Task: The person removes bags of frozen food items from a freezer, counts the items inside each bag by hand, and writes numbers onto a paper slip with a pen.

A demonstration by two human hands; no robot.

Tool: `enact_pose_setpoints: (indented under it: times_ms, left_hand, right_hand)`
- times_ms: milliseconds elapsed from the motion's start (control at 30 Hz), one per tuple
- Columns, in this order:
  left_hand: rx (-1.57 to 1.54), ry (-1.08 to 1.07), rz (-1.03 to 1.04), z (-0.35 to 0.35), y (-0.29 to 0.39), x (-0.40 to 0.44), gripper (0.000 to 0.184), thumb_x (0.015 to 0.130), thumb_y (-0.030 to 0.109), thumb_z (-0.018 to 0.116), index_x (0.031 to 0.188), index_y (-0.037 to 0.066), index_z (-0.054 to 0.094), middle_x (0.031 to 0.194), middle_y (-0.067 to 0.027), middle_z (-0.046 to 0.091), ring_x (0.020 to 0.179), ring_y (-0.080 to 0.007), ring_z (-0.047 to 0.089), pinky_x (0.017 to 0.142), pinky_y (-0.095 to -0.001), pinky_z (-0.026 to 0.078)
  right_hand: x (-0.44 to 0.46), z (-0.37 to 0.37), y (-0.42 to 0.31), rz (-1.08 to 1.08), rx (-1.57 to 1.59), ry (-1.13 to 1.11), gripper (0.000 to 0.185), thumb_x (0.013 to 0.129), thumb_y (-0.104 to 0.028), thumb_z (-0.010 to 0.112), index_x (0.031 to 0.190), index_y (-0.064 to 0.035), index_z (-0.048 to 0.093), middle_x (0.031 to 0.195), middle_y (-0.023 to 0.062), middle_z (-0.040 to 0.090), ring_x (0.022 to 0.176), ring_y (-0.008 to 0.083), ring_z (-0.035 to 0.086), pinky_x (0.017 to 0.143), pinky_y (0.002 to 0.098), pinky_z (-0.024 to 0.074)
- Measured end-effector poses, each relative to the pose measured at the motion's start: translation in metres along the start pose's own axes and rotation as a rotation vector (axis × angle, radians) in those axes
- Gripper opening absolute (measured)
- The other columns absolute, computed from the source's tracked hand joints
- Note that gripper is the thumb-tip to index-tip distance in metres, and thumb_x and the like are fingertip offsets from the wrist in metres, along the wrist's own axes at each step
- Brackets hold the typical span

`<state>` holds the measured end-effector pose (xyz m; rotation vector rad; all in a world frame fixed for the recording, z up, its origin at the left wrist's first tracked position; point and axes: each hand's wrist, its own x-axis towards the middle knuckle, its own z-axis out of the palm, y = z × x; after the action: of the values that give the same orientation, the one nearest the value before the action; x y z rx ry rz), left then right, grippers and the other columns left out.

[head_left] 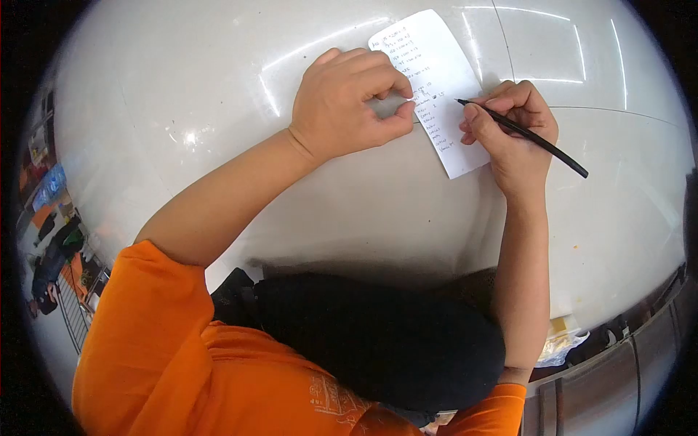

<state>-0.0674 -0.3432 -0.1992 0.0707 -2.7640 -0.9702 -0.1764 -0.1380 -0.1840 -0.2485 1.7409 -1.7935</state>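
Observation:
A white sheet of paper (452,149) lies on the glossy floor, covered with lines of handwriting. At its left edge, my left hand (349,102) pinches the paper between thumb and forefinger. My right hand (518,138) grips a slim black pen (558,154) over the right side of the sheet. The pen's tip points left toward the handwritten list. Whether the tip touches the paper, I cannot tell.
Pale shiny tiles (291,211) with light reflections surround the paper. Mixed items and a wire rack (73,312) stand at the far left. A plastic bag (561,343) and brown panels (603,389) are at the lower right.

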Motion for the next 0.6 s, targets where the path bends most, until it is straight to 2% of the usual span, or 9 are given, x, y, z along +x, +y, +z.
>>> enact_pose_setpoints:
  times_ms: [133, 333, 433, 533, 600]
  left_hand:
    - [0.004, -0.01, -0.018, -0.0009, 0.001, 0.0005, 0.019, 0.066, 0.016, 0.08, 0.079, 0.018, 0.066, 0.072, 0.0042, 0.058, 0.066, -0.0135, 0.057, 0.068, -0.0302, 0.04]
    - [-0.077, -0.015, -0.027, -0.0055, 0.0021, -0.0001, 0.03, 0.066, 0.014, 0.079, 0.091, 0.014, 0.063, 0.074, 0.0033, 0.058, 0.066, -0.014, 0.054, 0.068, -0.0292, 0.041]
    - [-0.186, -0.034, -0.093, -0.0067, -0.0014, -0.0027, 0.029, 0.069, 0.012, 0.077, 0.093, 0.011, 0.06, 0.075, 0.0015, 0.057, 0.068, -0.0137, 0.053, 0.066, -0.0284, 0.043]
    - [-0.154, -0.015, -0.09, -0.0035, -0.0001, -0.0024, 0.026, 0.073, 0.01, 0.075, 0.093, 0.009, 0.059, 0.074, 0.0002, 0.057, 0.068, -0.0137, 0.052, 0.065, -0.028, 0.044]
    - [-0.139, 0.024, -0.094, 0.0002, -0.0003, -0.0026, 0.024, 0.072, 0.014, 0.074, 0.09, 0.013, 0.058, 0.069, 0.0038, 0.055, 0.059, -0.0131, 0.051, 0.063, -0.0295, 0.04]
  right_hand:
    - [0.0003, -0.0002, 0.0014, -0.007, 0.007, -0.002, 0.021, 0.079, 0.006, 0.076, 0.085, -0.0012, 0.057, 0.082, 0.0117, 0.07, 0.069, 0.0143, 0.071, 0.061, 0.026, 0.0603]
    - [0.0003, -0.0004, 0.0, -0.002, -0.007, 0.0, 0.021, 0.079, 0.006, 0.076, 0.085, -0.0013, 0.057, 0.082, 0.0115, 0.07, 0.069, 0.0141, 0.071, 0.06, 0.0261, 0.0602]
    - [0.0009, -0.0005, 0.0002, -0.005, -0.005, -0.001, 0.021, 0.079, 0.006, 0.076, 0.085, -0.0013, 0.057, 0.081, 0.0111, 0.07, 0.068, 0.0139, 0.071, 0.06, 0.0257, 0.0597]
    - [0.0007, -0.0004, -0.0001, 0.001, 0.016, 0.005, 0.021, 0.079, 0.006, 0.076, 0.085, -0.0012, 0.057, 0.08, 0.0108, 0.07, 0.067, 0.0136, 0.07, 0.06, 0.0251, 0.059]
    - [0.0011, -0.0002, -0.0004, 0.005, 0.011, 0.003, 0.021, 0.079, 0.006, 0.076, 0.085, -0.0011, 0.057, 0.079, 0.0107, 0.07, 0.066, 0.0132, 0.07, 0.06, 0.0249, 0.0588]
